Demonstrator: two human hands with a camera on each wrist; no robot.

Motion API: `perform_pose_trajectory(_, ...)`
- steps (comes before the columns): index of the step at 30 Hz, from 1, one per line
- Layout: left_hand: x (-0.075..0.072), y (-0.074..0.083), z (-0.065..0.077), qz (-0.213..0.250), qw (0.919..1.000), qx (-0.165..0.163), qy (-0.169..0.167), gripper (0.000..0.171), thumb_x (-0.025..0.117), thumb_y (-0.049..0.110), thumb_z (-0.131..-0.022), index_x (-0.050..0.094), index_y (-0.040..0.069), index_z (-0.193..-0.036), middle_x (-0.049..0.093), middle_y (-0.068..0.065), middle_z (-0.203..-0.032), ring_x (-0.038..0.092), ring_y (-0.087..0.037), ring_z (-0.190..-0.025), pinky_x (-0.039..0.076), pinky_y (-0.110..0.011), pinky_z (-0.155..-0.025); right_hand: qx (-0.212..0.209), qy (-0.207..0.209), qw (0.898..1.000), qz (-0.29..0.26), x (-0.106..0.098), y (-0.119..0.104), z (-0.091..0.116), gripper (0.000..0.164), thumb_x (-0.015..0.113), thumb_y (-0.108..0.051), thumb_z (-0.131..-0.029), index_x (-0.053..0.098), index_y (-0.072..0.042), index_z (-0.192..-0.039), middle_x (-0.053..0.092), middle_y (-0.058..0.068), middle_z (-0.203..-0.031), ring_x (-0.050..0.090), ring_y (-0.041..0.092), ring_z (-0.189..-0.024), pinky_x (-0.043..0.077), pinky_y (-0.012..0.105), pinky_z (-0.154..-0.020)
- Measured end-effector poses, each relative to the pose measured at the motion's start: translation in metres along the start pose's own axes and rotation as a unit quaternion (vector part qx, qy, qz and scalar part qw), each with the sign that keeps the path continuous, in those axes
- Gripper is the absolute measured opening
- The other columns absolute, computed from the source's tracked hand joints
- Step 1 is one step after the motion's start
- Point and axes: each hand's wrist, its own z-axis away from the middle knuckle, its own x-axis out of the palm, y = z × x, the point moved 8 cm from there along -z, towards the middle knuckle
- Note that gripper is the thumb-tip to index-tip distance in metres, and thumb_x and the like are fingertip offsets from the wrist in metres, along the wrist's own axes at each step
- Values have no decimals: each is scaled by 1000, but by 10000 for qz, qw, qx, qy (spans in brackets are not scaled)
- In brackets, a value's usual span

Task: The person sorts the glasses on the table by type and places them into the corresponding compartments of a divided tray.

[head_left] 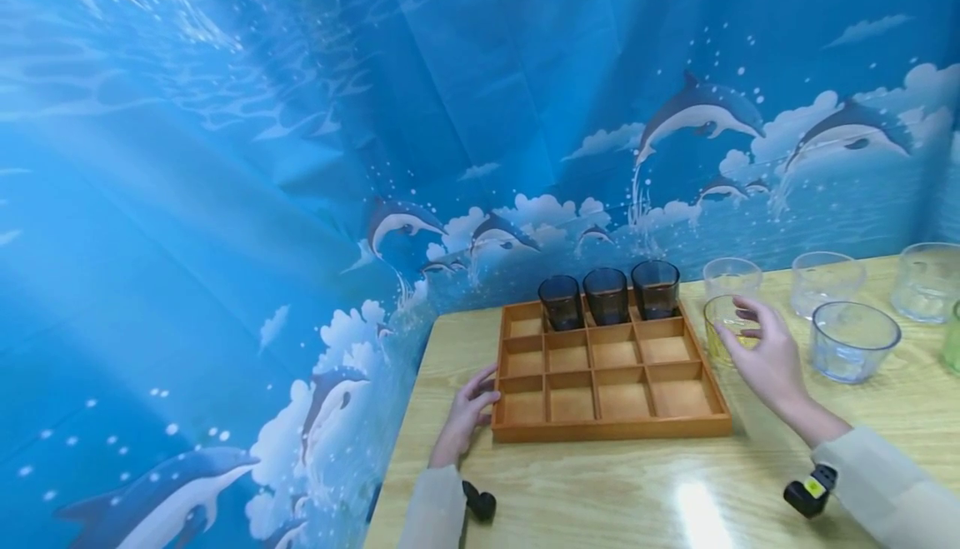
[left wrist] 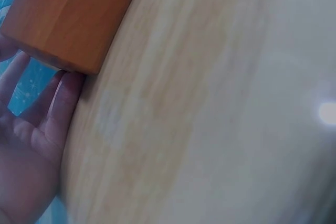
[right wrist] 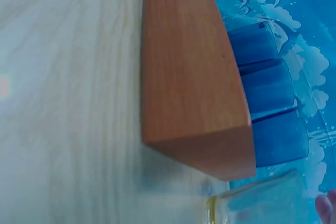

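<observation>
A wooden tray [head_left: 611, 431] divided into compartments lies on the table. My left hand [head_left: 467, 411] touches its left side with relaxed fingers; in the left wrist view, fingers [left wrist: 65, 95] rest against the tray's corner [left wrist: 68, 30]. My right hand [head_left: 768, 357] is at a yellow-tinted glass [head_left: 716, 341] just right of the tray, thumb and fingers spread about its upper part. In the right wrist view, a gap shows between the fingertips [right wrist: 324, 208] and this glass [right wrist: 262, 203]. Three dark glasses [head_left: 606, 299] stand upright in the tray's back row.
Right of the yellow glass stand a bluish glass [head_left: 855, 345] and several clear glasses [head_left: 825, 282]. A green glass [head_left: 952, 341] is cut off at the right edge. Behind the table [head_left: 600, 491] hangs a blue dolphin-print curtain [head_left: 510, 116].
</observation>
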Motion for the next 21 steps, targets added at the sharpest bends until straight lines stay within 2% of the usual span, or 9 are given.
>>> perform_pose_trajectory(2, 0, 1, 0, -2, 10000, 26, -5, 51, 63, 16, -85, 50, 17, -135, 51, -15, -129, 57, -23, -103, 52, -37, -72, 37, 81, 9999, 115, -5, 3, 2, 50, 69, 2, -78, 49, 8, -123, 53, 23, -112, 41, -6, -94, 34, 4, -75)
perform_pose_trajectory(5, 0, 2, 1, -2, 10000, 60, -14, 51, 63, 17, -86, 50, 17, -135, 50, -15, -129, 57, -23, -104, 52, -37, -73, 173, 78, 9996, 224, -9, 10, 4, 54, 70, -1, -78, 47, 8, -126, 50, 25, -118, 45, 16, -104, 33, 10, -80)
perform_pose_trajectory(8, 0, 2, 2, -27, 10000, 77, -15, 50, 62, 17, -87, 50, 17, -135, 50, -15, -130, 56, -23, -105, 52, -37, -73, 457, -117, 9985, 286, -9, 19, 5, 61, 69, -8, -82, 40, 7, -133, 44, 27, -126, 41, 39, -108, 37, 32, -91)
perform_pose_trajectory(10, -1, 3, 2, -49, 10000, 69, -5, 50, 62, 17, -87, 50, 18, -135, 50, -15, -130, 56, -23, -105, 52, -37, -73, 713, -335, 9965, 287, -8, 26, 6, 68, 68, -14, -84, 32, 6, -138, 38, 30, -131, 36, 46, -113, 35, 51, -94)
perform_pose_trajectory(12, -1, 2, 2, -55, 10000, 67, -2, 49, 62, 17, -87, 50, 18, -135, 50, -15, -130, 56, -23, -106, 52, -37, -73, 1005, -580, 9929, 272, -5, 35, 8, 77, 67, -21, -85, 22, 6, -142, 30, 33, -136, 31, 51, -116, 28, 65, -90)
perform_pose_trajectory(16, -1, 1, 1, -32, 10000, 87, -6, 49, 62, 17, -87, 50, 18, -135, 51, -15, -129, 56, -23, -105, 52, -38, -74, 1530, -1019, 9826, 283, 1, 52, 11, 94, 66, -35, -85, 6, 4, -146, 17, 36, -142, 22, 56, -123, 22, 69, -92)
perform_pose_trajectory(21, 0, 1, 0, -8, 9999, 143, -60, 50, 63, 16, -86, 50, 17, -135, 51, -15, -128, 57, -23, -104, 52, -38, -73, 2011, -1294, 9705, 289, 7, 69, 12, 105, 66, -43, -82, -3, 3, -145, 10, 39, -142, 18, 59, -123, 22, 70, -91)
